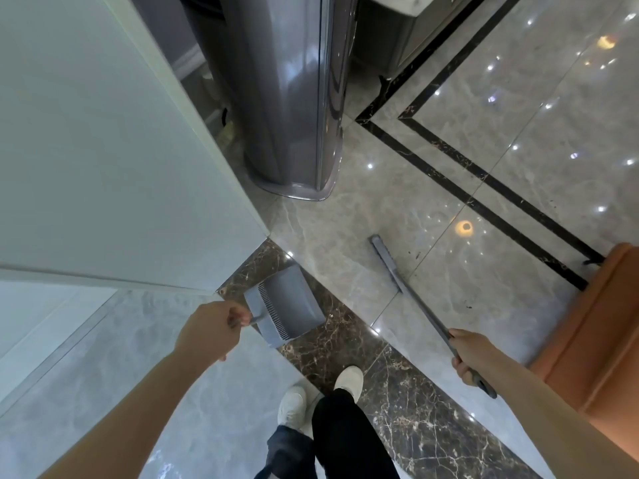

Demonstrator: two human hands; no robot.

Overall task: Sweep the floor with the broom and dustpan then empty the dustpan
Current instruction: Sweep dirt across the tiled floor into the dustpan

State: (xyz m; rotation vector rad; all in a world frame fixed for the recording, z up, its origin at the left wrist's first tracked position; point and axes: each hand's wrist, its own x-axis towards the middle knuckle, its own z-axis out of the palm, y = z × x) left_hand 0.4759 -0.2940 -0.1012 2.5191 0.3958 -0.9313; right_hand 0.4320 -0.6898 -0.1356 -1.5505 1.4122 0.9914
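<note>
Polished marble floor (345, 219), dark-veined border strip underfoot. Left hand (211, 331) curls round the dustpan (288, 305) handle; the pan hangs over the border strip, mouth away from the person. Right hand (472, 354) grips the broom (408, 288), shaft running forward-left, head on the pale tile, right of the pan and apart. Judged: broom must draw leftward toward the pan.
</note>
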